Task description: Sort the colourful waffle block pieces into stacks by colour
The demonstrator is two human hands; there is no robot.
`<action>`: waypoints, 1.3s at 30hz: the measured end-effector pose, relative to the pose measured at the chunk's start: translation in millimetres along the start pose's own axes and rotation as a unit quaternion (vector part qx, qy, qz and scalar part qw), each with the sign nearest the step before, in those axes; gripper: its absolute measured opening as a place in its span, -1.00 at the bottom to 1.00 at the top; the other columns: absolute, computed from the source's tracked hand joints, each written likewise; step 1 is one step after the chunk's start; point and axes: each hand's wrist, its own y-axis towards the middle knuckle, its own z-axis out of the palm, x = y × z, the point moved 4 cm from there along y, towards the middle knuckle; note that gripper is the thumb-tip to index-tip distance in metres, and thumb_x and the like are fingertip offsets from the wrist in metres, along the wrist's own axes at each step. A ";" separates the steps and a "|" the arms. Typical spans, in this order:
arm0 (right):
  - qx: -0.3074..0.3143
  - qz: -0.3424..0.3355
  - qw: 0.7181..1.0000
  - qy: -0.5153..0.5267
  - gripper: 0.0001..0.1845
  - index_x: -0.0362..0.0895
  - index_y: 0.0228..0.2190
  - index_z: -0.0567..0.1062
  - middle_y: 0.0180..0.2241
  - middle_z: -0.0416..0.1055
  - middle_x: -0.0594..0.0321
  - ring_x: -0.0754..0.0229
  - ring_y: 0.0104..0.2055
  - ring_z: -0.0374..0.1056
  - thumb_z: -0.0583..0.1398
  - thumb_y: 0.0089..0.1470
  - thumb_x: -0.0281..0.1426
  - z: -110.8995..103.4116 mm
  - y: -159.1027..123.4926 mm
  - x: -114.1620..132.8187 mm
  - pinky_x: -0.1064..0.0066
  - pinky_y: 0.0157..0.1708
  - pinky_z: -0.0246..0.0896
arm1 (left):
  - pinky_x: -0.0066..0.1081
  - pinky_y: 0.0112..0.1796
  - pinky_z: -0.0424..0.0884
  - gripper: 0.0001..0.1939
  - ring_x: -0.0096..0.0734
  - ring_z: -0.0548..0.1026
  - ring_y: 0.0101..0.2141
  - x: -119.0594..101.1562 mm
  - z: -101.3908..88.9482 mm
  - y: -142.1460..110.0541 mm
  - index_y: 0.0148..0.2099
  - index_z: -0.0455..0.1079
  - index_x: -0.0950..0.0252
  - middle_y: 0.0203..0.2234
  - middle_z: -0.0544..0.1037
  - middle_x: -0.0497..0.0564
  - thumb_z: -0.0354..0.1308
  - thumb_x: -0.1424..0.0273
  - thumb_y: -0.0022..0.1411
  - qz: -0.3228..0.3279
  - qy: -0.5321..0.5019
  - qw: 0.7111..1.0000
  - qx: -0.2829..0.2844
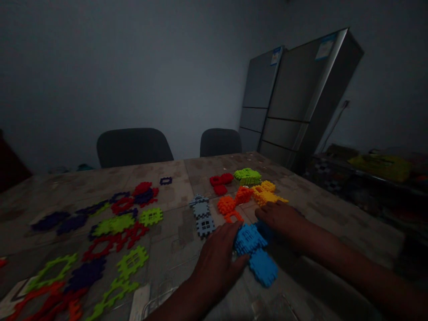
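Head view: 2 bare hands are held over the tabletop [174, 191], both at the blue pieces [249, 239]. The left hand [219, 256] is placed along the left edge of the blue pile — open, thumb spread away from the fingers, fingertips at the pile's edge. The right hand [282, 218] is set at the far right side of the same pile, palm down; its fingers are partly lost in shadow, so whether anything is gripped cannot be told. The blue pieces are stacked between the hands, with a flat blue piece [264, 266] laid against the near side of the stack.

Grey pieces [201, 209] are lined up left of the blue pile, a window-type grid seen in the nearest. Beyond the hands, orange pieces [226, 205], yellow pieces [266, 195], red pieces [220, 180] and lime green pieces [247, 175] are grouped by colour. At the left of the tabletop, purple, red, orange and lime green pieces are scattered, some overlapped — a lime green window piece [133, 262] and a small purple frame [166, 181] included.

2 dark chairs [133, 147] are placed at the far edge, against a plain wall [150, 67]. Tall metallic cabinets [290, 84] are stood at the right, stickers attached near the top. Lighting is dim; fine detail is blurred.
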 end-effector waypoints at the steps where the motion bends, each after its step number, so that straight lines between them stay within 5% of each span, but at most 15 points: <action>1: 0.003 -0.003 1.000 -0.004 -0.71 -0.08 -0.17 0.52 -0.20 0.58 0.03 -0.03 -0.14 0.47 0.24 0.05 -0.58 2.3 0.5 0.4 0.24 -0.16 0.24 | 0.08 0.23 0.25 -0.30 -0.03 0.33 0.23 -0.2 -0.3 0.0 0.34 0.20 0.23 0.26 0.36 0.18 0.26 0.46 0.18 -0.001 0.000 1.000 0.000; 7: 0.039 -0.014 0.999 -0.035 -0.64 -0.11 -0.10 0.53 -0.18 0.57 0.01 -0.04 -0.11 0.47 0.27 0.03 -0.58 8.5 -0.6 4.0 0.21 -0.13 0.25 | 0.09 0.24 0.24 -0.32 -0.02 0.32 0.24 -3.1 -1.7 0.5 0.34 0.21 0.28 0.27 0.35 0.21 0.24 0.46 0.18 -0.012 0.000 1.000 0.021; 12: 0.075 -0.015 0.996 -0.045 -0.37 -0.14 0.10 0.44 -0.02 0.53 -0.06 -0.11 -0.02 0.46 0.29 -0.05 -0.64 1.9 -3.3 6.9 0.13 -0.07 0.27 | 0.09 0.25 0.22 -0.29 0.00 0.30 0.25 -0.9 0.4 -2.0 0.35 0.20 0.32 0.28 0.34 0.23 0.27 0.47 0.18 -0.007 0.009 1.000 0.017; 22: 0.100 -0.002 0.995 0.004 -0.70 -0.15 -0.14 0.55 -0.10 0.55 0.01 0.00 -0.07 0.46 0.16 0.13 -0.64 -1.1 -0.3 7.5 0.21 -0.05 0.23 | 0.05 0.24 0.26 -0.31 -0.03 0.34 0.22 2.2 3.1 -0.8 0.34 0.21 0.26 0.25 0.37 0.18 0.27 0.47 0.19 -0.003 0.002 1.000 0.016; 35: 0.094 -0.005 0.994 0.053 -0.58 -0.14 0.00 0.53 -0.04 0.53 -0.01 -0.02 -0.02 0.46 0.18 0.14 -0.64 1.9 1.0 9.6 0.25 -0.07 0.28 | 0.07 0.22 0.27 -0.32 0.00 0.35 0.21 4.1 4.8 -1.9 0.34 0.21 0.23 0.24 0.39 0.17 0.28 0.45 0.19 0.010 -0.019 1.000 0.010; 39: 0.077 0.014 0.992 0.099 -0.35 -0.10 0.14 0.46 0.10 0.47 -0.04 -0.15 0.11 0.40 0.30 0.00 -0.62 -1.5 -7.4 2.0 0.11 0.08 0.28 | 0.08 0.22 0.27 -0.33 0.03 0.35 0.21 1.4 3.5 -1.5 0.34 0.22 0.28 0.24 0.38 0.22 0.28 0.43 0.20 0.007 -0.033 0.999 0.017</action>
